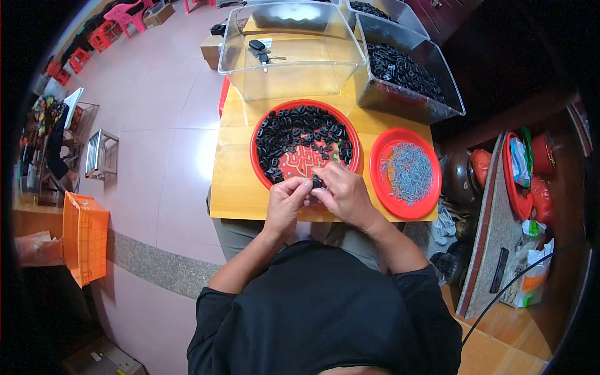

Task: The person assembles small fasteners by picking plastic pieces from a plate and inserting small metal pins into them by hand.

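My left hand (287, 205) and my right hand (345, 195) meet at the near edge of a round red tray (254, 152). Both are closed, fingertips pinching a small black plastic part (317, 182) between them; the fingers cover much of it. Many similar black parts (282, 130) lie heaped around the back and sides of the tray, and its patterned bottom shows in the middle. To the right of my right hand, a red plate (377, 164) holds a pile of small silvery screws or pins (410, 174), too small to tell which.
A clear plastic bin (294, 67) stands behind the tray, with keys (262, 57) seen in its area. Beside it, another clear bin (409, 111) holds black parts. All rest on a yellow wooden table (234, 181). An orange crate (86, 240) is at left, a shelf unit (484, 250) at right.
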The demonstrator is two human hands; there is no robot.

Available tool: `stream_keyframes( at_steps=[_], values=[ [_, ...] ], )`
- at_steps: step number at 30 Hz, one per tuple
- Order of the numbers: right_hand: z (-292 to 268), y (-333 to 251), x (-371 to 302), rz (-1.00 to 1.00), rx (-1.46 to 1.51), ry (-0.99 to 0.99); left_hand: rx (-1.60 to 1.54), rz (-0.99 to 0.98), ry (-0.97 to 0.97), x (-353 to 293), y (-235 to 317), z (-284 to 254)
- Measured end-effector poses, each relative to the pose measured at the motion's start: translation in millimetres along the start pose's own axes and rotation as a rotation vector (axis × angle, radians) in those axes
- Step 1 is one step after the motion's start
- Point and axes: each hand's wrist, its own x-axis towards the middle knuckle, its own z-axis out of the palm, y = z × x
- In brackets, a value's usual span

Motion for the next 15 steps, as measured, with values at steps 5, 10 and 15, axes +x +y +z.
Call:
stream_keyframes(
  at_steps=[5,10,15],
  values=[
    [8,-1,-5,-0.085,-0.069,0.079,0.03,-0.019,0.049,-4,3,6],
    [21,3,-13,-0.076,-0.087,0.132,0.046,0.006,0.072,-6,2,9],
    [21,3,-12,-0.056,-0.009,0.21,0.099,0.067,0.104,-5,0,11]
  ],
)
